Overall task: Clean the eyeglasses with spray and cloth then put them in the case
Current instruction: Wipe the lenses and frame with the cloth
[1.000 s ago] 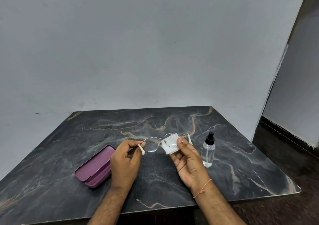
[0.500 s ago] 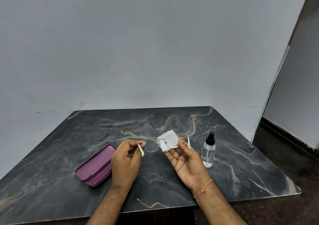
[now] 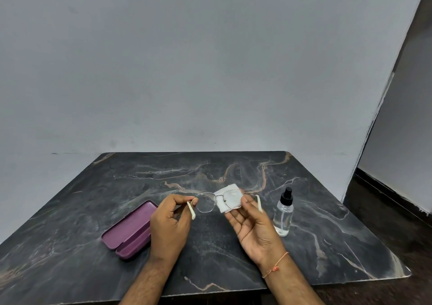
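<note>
Marble-look dark bench with tan veins, set against a plain grey wall. Purple glasses case lies open on the bench, left of the left hand, its near end just beside that wrist. Left hand is raised over the bench, fingers curled, pinching the eyeglasses at the left hinge; cream temple tip hangs below the fingertips. Right hand palm up, thumb and fingers clamped on the white cloth wrapped around the right lens, cloth showing behind the glass. Eyeglasses held level between both hands, off the bench, temples unfolded. Clear spray bottle with black nozzle stands upright on the bench, just right of the right hand. Orange thread bracelet on right wrist.
</note>
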Motion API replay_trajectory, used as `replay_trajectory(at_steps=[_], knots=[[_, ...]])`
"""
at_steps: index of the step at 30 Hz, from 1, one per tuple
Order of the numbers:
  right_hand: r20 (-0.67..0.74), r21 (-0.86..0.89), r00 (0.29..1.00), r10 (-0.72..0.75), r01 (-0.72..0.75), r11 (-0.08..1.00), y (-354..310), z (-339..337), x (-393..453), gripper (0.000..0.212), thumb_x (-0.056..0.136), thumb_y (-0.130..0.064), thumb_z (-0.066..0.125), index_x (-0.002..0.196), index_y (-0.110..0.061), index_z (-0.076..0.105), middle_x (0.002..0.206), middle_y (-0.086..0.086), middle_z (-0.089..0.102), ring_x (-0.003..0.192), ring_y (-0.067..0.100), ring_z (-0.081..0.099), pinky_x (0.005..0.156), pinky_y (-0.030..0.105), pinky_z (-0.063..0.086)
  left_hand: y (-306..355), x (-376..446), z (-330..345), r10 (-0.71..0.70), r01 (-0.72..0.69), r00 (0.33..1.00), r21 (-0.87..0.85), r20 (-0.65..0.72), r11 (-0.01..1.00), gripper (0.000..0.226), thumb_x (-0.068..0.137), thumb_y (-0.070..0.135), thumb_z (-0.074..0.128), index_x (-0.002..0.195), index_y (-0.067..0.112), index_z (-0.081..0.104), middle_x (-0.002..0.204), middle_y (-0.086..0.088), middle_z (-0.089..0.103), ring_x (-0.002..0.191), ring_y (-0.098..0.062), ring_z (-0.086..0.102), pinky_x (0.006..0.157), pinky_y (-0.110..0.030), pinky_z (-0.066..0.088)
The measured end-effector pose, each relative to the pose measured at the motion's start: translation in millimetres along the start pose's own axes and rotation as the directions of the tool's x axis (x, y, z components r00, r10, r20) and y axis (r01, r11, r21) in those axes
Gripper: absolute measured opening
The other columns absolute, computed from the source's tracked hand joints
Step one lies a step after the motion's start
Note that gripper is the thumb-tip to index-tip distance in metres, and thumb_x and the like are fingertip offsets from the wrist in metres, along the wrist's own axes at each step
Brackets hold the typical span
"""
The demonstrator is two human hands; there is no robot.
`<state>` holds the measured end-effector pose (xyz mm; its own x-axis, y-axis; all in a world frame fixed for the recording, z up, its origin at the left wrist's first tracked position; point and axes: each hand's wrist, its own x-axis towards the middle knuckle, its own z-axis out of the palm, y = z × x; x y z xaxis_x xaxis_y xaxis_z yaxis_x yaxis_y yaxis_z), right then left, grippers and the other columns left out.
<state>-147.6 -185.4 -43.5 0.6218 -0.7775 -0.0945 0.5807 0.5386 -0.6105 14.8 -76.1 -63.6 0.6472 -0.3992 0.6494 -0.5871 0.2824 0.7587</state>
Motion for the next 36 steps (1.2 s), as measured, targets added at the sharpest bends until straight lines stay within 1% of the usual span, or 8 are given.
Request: replay_trajectory(at_steps=[6,12,17,21,26,30,33,36], knots=[[-0.05,0.031,0.996,-0.068,0.07,0.997,0.1,-2.2,4.2,0.033,0.095,0.005,0.063,0.125,-0.006,0.069,0.107,0.014,0.082,0.089,0.023,0.083,0.068,0.031,0.067,0.2,-1.3,-0.2,-0.012,0.012,1.0,-0.033,0.005,0.999,0.005,0.089,0.022,0.08,0.093,0.023,0.079,0.092,0.014,0.079,0.088,-0.009,0.078,0.077,-0.015,0.059],[0.052,0.045,0.998,0.032,-0.034,0.998,-0.3,-2.7,0.2,0.029,0.088,-0.007,0.066,0.116,-0.009,0.075,0.118,0.022,0.079,0.095,0.031,0.082,0.083,0.042,0.067,0.7,-0.4,-0.5,0.001,-0.001,1.0,0.01,-0.012,1.0,0.014,0.088,0.006,0.084,0.091,0.019,0.079,0.09,0.01,0.079,0.091,-0.004,0.076,0.077,-0.011,0.057],[0.002,-0.012,1.0,0.018,-0.018,1.0,2.2,-3.4,3.5,0.04,0.092,-0.011,0.066,0.131,-0.005,0.068,0.122,0.021,0.078,0.093,0.027,0.082,0.069,0.032,0.068,3.5,-0.3,-0.9,0.026,-0.025,0.999,0.013,-0.028,1.0,0.015,0.087,-0.002,0.083,0.092,0.011,0.079,0.092,0.006,0.079,0.092,0.001,0.075,0.078,-0.007,0.055],[-0.043,0.001,0.998,-0.049,0.049,0.999,2.6,-6.1,7.5,0.027,0.098,0.002,0.063,0.123,-0.007,0.067,0.114,0.016,0.081,0.092,0.024,0.082,0.072,0.033,0.068,1.9,-0.1,-0.6,0.027,-0.027,0.999,-0.003,-0.025,1.0,0.015,0.088,0.001,0.083,0.092,0.015,0.078,0.092,0.005,0.079,0.091,-0.003,0.077,0.079,-0.01,0.057],[-0.076,0.045,0.99,-0.122,0.126,0.991,1.0,-8.5,8.5,0.039,0.096,0.008,0.064,0.132,-0.007,0.066,0.116,0.013,0.079,0.093,0.021,0.082,0.071,0.03,0.068,-3.2,-1.8,0.8,0.011,-0.012,1.0,0.004,0.016,1.0,0.01,0.09,0.005,0.084,0.094,0.014,0.08,0.092,0.007,0.079,0.09,-0.01,0.078,0.078,-0.016,0.059],[0.0,0.064,0.999,-0.052,0.052,0.997,-1.1,-4.8,3.8,0.026,0.101,0.001,0.058,0.117,-0.011,0.074,0.11,0.015,0.082,0.094,0.025,0.082,0.078,0.036,0.068,-4.0,-1.6,0.7,0.035,-0.036,0.999,0.037,0.031,0.999,0.012,0.09,0.005,0.084,0.095,0.016,0.08,0.092,0.009,0.079,0.09,-0.01,0.077,0.078,-0.017,0.059],[0.064,0.043,0.998,-0.006,0.004,0.999,-1.1,-1.5,-0.5,0.026,0.092,-0.008,0.062,0.099,-0.013,0.086,0.114,0.018,0.081,0.098,0.029,0.082,0.089,0.04,0.064,-3.0,-1.0,-0.3,0.035,-0.035,0.999,0.049,0.008,0.998,0.014,0.089,0.005,0.085,0.094,0.017,0.079,0.092,0.009,0.079,0.091,-0.007,0.077,0.079,-0.015,0.059],[0.073,0.034,0.997,0.002,-0.005,0.999,-1.4,-1.1,-1.0,0.03,0.091,-0.008,0.063,0.116,-0.008,0.08,0.122,0.02,0.078,0.101,0.03,0.081,0.084,0.037,0.068,-1.3,-0.9,-1.3,0.03,-0.03,0.999,0.038,-0.012,0.999,0.013,0.089,0.005,0.084,0.093,0.016,0.078,0.092,0.007,0.079,0.091,-0.006,0.077,0.079,-0.012,0.057]])
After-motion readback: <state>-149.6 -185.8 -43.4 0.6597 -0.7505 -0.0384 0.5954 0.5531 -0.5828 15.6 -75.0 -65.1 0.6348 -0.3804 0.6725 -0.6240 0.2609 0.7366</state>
